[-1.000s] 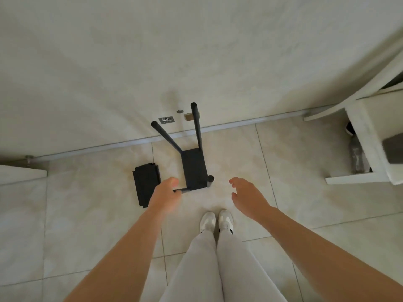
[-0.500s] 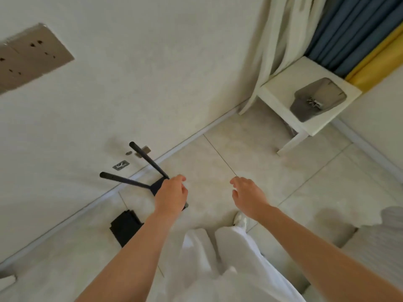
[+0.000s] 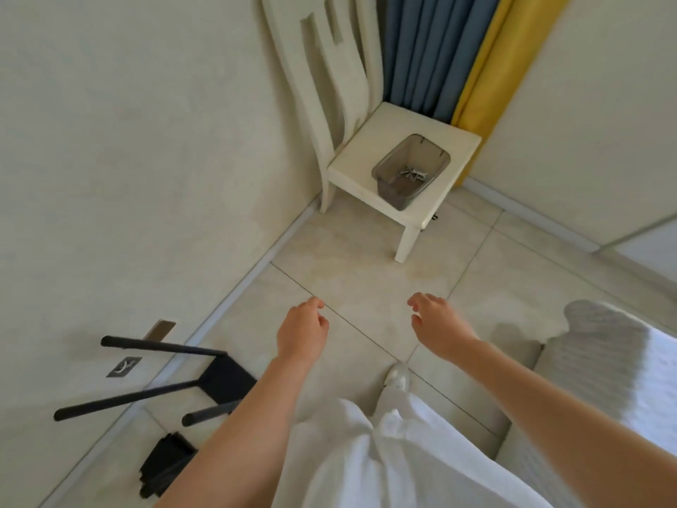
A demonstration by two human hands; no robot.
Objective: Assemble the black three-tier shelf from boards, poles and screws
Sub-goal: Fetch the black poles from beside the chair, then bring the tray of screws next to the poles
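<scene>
Black shelf board [image 3: 227, 379] with three poles [image 3: 161, 347] is seen lying on the floor tiles [image 3: 351, 280] at lower left.
Left hand [image 3: 301, 333] and right hand [image 3: 436, 322] are held loosely curled, empty; beyond, a grey bin [image 3: 410, 171] of screws [image 3: 413, 174] rests on a white chair [image 3: 370, 166]. No legible writing.

black three-poled board [image 3: 224, 379] on floor

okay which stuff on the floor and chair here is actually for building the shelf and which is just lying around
For the shelf:
- black board with poles on the floor
- loose black boards near the wall
- clear bin on the chair, small metal parts inside, probably the screws

Just lying about:
- white chair
- curtains
- grey-and-white bedding
</scene>
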